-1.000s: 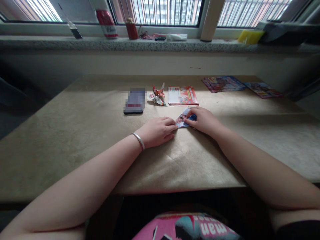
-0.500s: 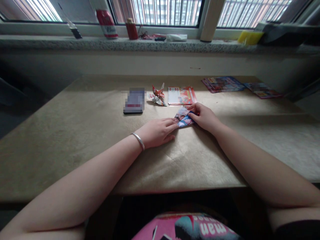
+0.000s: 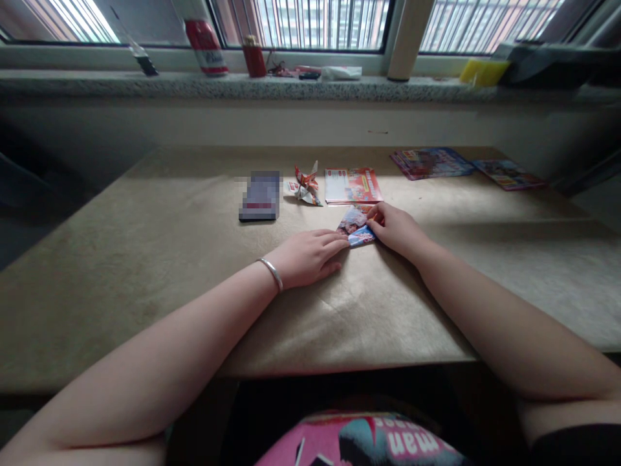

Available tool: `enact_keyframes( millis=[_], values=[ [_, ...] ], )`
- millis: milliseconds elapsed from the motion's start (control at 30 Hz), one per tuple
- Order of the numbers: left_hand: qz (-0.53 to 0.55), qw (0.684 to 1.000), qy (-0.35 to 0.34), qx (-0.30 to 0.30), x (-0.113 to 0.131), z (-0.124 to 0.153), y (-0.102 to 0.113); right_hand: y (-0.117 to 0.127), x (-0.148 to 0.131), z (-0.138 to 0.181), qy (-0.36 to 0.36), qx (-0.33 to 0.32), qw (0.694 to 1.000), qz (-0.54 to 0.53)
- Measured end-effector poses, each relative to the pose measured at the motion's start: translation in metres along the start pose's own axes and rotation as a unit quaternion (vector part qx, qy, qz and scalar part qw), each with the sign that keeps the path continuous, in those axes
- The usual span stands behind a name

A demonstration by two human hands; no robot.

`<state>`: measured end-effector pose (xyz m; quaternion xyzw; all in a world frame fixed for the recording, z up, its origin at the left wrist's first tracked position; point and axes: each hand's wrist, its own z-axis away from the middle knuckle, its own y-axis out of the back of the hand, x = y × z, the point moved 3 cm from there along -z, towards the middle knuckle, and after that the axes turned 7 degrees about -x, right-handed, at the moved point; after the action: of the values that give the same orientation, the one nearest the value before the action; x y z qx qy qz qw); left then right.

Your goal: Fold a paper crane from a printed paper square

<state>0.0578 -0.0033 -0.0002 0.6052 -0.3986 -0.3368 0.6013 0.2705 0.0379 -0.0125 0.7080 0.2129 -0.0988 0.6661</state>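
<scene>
A small piece of printed paper (image 3: pixel 356 226), folded and coloured blue, white and pink, lies on the table between my hands. Flat on the tabletop, my left hand (image 3: pixel 310 257) rests its outstretched fingertips on the paper's left edge. My right hand (image 3: pixel 394 226) pinches the paper's right side between thumb and fingers, which cover that part. Just beyond the paper is a stack of red and white printed sheets (image 3: pixel 353 186). A folded paper crane (image 3: pixel 308 185), red and white, stands to the left of that stack.
A phone-like dark slab (image 3: pixel 262 195), its screen blurred, lies left of the crane. Colourful printed booklets (image 3: pixel 431 163) lie at the back right, with another booklet (image 3: pixel 508 175) beside them. On the windowsill stand a red and white can (image 3: pixel 206 48) and a red container (image 3: pixel 254 59).
The right hand's pinch on the paper has shifted slightly, and the paper's blue flap looks narrower, with more of the pale printed face showing. My left hand stays in nearly the same place.
</scene>
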Motion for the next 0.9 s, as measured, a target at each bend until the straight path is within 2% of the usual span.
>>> enact_keyframes(
  millis=[267,333,433,500,633,800,900],
  values=[
    [-0.014,1.000,0.018,-0.007,0.006,-0.003,-0.001,0.000,-0.001,0.000,0.000,0.008,1.000,0.006],
    [-0.013,1.000,0.019,-0.002,0.007,-0.003,-0.001,0.002,-0.002,0.000,0.019,0.022,1.000,0.012],
    [-0.014,1.000,0.019,0.005,0.008,-0.003,-0.001,0.009,-0.008,0.004,0.087,0.058,0.994,0.040],
    [-0.015,1.000,0.019,0.006,0.008,-0.003,-0.001,0.013,-0.015,0.008,0.148,0.058,0.985,0.062],
    [-0.015,1.000,0.018,0.009,0.007,-0.003,-0.002,0.014,-0.032,0.021,0.296,-0.048,0.951,0.081],
    [-0.023,0.999,0.022,-0.002,0.007,-0.003,-0.002,0.016,-0.039,0.028,0.350,-0.052,0.928,0.122],
    [-0.032,0.999,0.022,-0.008,0.007,-0.003,-0.001,0.018,-0.043,0.031,0.353,-0.064,0.919,0.162]
  ],
)
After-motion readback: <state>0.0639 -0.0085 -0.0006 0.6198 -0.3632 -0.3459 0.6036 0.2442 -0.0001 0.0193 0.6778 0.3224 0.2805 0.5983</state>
